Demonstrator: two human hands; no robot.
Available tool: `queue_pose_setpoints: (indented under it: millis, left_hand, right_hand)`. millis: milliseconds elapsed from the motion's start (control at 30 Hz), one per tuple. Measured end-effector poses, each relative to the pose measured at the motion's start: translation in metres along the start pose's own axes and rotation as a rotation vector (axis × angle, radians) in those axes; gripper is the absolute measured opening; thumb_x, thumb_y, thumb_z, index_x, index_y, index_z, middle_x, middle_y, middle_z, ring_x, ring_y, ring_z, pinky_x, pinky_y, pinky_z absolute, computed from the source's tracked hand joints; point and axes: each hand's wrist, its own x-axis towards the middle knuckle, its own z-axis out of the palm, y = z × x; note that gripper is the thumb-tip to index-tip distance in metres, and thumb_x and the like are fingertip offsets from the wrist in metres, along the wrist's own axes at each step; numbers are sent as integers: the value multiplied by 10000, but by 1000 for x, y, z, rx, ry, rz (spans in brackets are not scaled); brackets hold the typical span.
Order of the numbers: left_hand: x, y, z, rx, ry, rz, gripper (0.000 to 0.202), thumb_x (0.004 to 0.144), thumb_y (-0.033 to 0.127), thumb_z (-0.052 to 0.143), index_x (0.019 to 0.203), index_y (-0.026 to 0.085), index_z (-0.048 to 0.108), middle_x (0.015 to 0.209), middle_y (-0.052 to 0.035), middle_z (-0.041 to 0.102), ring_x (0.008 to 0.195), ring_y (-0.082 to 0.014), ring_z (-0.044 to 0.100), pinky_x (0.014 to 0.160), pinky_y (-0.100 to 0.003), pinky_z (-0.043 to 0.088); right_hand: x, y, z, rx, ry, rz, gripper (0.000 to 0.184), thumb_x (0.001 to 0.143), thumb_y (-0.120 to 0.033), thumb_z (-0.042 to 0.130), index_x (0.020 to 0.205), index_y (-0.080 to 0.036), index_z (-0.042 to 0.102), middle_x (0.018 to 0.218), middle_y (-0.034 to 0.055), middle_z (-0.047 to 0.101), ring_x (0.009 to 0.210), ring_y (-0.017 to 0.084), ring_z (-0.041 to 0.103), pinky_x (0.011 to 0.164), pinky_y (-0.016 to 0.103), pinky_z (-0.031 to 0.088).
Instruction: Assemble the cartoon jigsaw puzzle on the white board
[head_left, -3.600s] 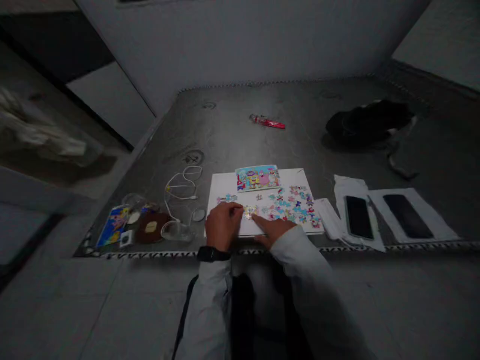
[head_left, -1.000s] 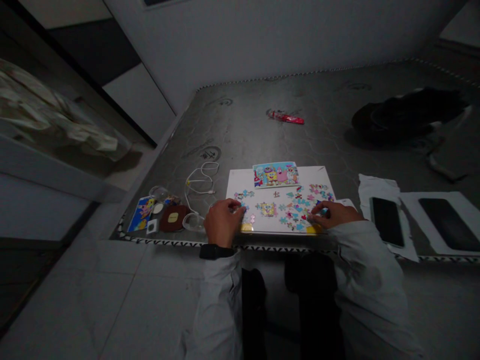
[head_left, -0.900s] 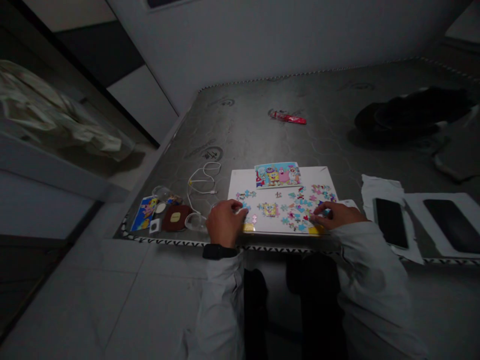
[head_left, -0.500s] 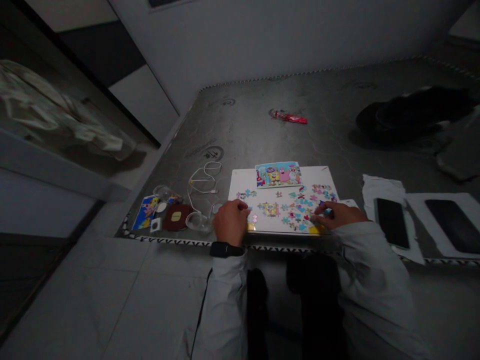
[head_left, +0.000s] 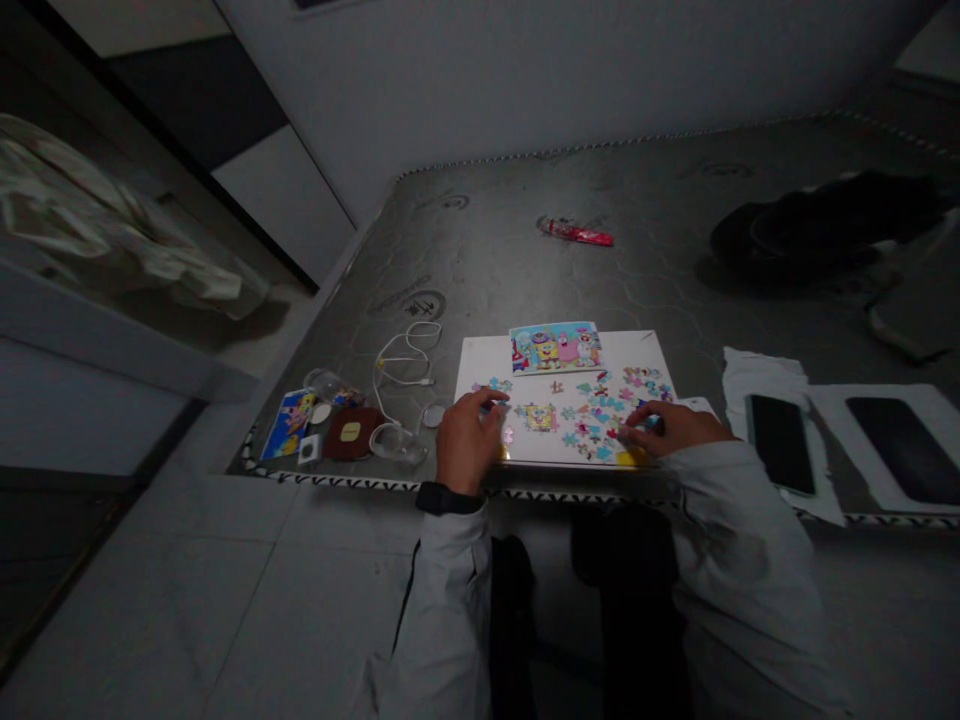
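Observation:
A white board (head_left: 486, 350) lies at the near edge of the table with loose jigsaw pieces (head_left: 600, 410) spread over its right half. A small joined patch of puzzle (head_left: 540, 417) showing a yellow cartoon face sits between my hands. At the board's left edge, my left hand (head_left: 469, 435) has its thumb and forefinger apart, close to a few pieces and holding nothing I can see. My right hand (head_left: 667, 428) is over the right-hand pieces, thumb and forefinger tips brought together beside a reddish piece. Whatever is between them is too small to tell. A colourful picture card (head_left: 556, 348) rests across the board's far edge.
Left of the board are a white cable (head_left: 405, 370), a brown case (head_left: 352, 432), a clear plastic cup (head_left: 397, 443) and a blue picture packet (head_left: 289, 422). Two dark phones, one nearer (head_left: 780, 443) and one farther right (head_left: 904, 448), lie on white sheets. A red packet (head_left: 577, 233) lies farther back.
My left hand has lifted slightly away from the board's near left part, and its thumb and forefinger have spread. The right hand stays nearly where it was.

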Motion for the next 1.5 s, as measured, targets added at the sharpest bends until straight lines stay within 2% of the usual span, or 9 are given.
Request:
queue_pose_setpoints:
  millis: [133, 400, 600, 700, 833, 1100, 1233, 1367, 1500]
  left_hand:
    - [1, 1, 1, -113, -34, -54, 145, 873, 266, 646, 962, 249, 759, 875, -4, 770, 818, -177, 698, 801, -290, 498]
    - [3, -1, 6, -160, -26, -69, 122, 850, 295, 697, 901, 239, 792, 944, -15, 794, 921, -193, 716, 882, -307, 513]
    - [2, -2, 8, -167, -38, -66, 142, 873, 303, 669, 920, 254, 794, 959, -5, 796, 942, -191, 720, 875, -304, 507]
    - [1, -1, 11, -154, -37, -71, 130, 857, 287, 681, 922, 255, 789, 932, -7, 793, 913, -189, 720, 853, -302, 504]
    - [1, 0, 15, -131, -41, -89, 108, 826, 282, 703, 898, 252, 778, 848, -8, 779, 834, -194, 711, 745, -296, 496]
    - [1, 1, 16, -120, -47, -102, 85, 815, 310, 717, 838, 260, 782, 862, -17, 779, 803, -203, 694, 728, -307, 480]
    - [1, 3, 15, -129, -20, -92, 115, 843, 290, 682, 896, 251, 777, 897, -24, 780, 824, -208, 689, 722, -307, 473]
    - [3, 5, 18, -172, 5, -56, 150, 889, 259, 630, 962, 236, 759, 966, -20, 778, 888, -193, 689, 772, -295, 475]
    - [5, 6, 24, -223, 0, -28, 125, 903, 267, 624, 916, 224, 741, 937, -8, 772, 854, -173, 691, 763, -277, 478]
  right_hand:
    - [-2, -2, 0, -3, 4, -5, 304, 767, -549, 654, 926, -302, 730, 855, 58, 721, 807, 273, 669, 631, 366, 458]
    - [-3, -2, 1, -5, 17, -2, 299, 779, -538, 655, 932, -295, 739, 864, 55, 727, 807, 260, 661, 618, 343, 434]
    - [2, -1, -3, 11, -89, 32, 346, 757, -562, 673, 969, -298, 743, 898, 53, 724, 827, 256, 654, 622, 338, 427]
    - [0, -2, -2, 24, -42, 27, 321, 758, -543, 680, 951, -295, 746, 861, 52, 720, 805, 256, 649, 620, 344, 423]
    - [-4, -5, 1, 25, 35, 5, 271, 757, -507, 697, 903, -285, 750, 813, 54, 712, 759, 253, 638, 616, 351, 414]
    - [-2, -3, 0, 29, 30, 16, 279, 745, -536, 695, 888, -300, 742, 814, 50, 713, 761, 258, 634, 609, 356, 407]
    - [0, -2, 1, 35, -20, 12, 315, 729, -553, 701, 910, -299, 745, 823, 49, 721, 759, 247, 641, 617, 341, 414]
    - [1, -8, 5, -9, 32, -72, 316, 762, -539, 664, 941, -290, 739, 822, 45, 725, 760, 230, 646, 622, 321, 407]
    - [-6, -29, 10, -33, -9, -194, 334, 799, -544, 634, 1015, -308, 730, 849, 42, 745, 758, 216, 661, 617, 307, 397]
